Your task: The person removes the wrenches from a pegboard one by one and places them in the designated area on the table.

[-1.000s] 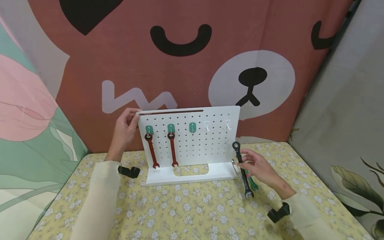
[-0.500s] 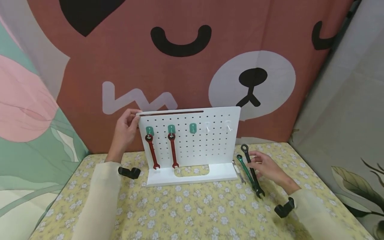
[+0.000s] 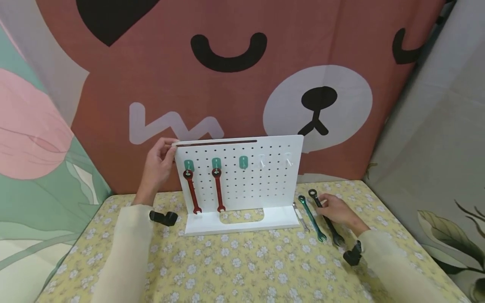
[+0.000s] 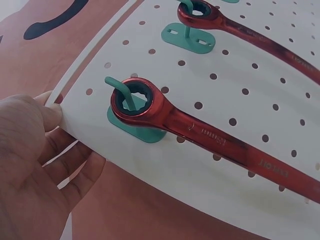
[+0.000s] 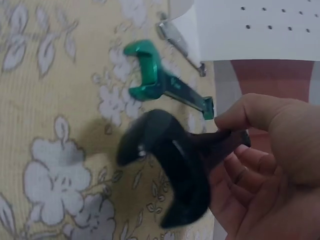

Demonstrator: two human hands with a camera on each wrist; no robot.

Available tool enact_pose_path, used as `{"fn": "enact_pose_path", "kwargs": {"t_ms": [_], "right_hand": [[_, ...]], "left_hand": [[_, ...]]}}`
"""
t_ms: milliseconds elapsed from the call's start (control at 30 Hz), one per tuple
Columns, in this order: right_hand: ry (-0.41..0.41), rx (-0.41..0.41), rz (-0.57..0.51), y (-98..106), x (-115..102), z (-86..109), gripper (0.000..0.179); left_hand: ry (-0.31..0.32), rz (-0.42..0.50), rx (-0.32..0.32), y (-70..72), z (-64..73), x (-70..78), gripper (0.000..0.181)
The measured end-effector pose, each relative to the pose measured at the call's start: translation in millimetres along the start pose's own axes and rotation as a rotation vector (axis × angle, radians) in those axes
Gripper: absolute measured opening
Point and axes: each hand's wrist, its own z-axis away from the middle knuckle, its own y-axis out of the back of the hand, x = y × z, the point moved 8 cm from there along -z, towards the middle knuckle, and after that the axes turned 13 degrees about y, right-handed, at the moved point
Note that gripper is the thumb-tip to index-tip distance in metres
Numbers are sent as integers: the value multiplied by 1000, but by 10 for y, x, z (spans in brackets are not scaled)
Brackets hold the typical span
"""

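Note:
My left hand [image 3: 158, 162] pinches the upper left corner of a white pegboard stand [image 3: 273, 181], thumb in front and fingers behind. Two red ratcheting wrenches hang on its green hooks; the left wrench [image 4: 215, 137] is nearest that hand. To the right of the board, my right hand [image 3: 339, 210] holds a black wrench [image 3: 329, 223] between thumb and fingers, its open end toward me. In the right wrist view the black wrench's jaw looms close and blurred. Just left of it a green wrench [image 3: 312, 219] lies on the table.
A small silver wrench [image 3: 301, 217] lies beside the board's right base. A third green hook [image 3: 243, 162] and two clear hooks carry nothing. Yellow floral cloth [image 3: 242, 269] covers the table. Behind the board hangs a printed curtain [image 3: 163, 84].
My right hand has carried the black wrench rightward and lower, away from the board. The green and silver wrenches are now uncovered. My left hand stays at the corner.

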Motion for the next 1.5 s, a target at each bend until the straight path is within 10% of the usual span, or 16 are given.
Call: {"fn": "enact_pose_path", "kwargs": {"t_ms": [1500], "right_hand": [[-39,-14,222,-73,-36,16,48]], "left_hand": [[-21,-7,-3,22,-2,23,28]]}}
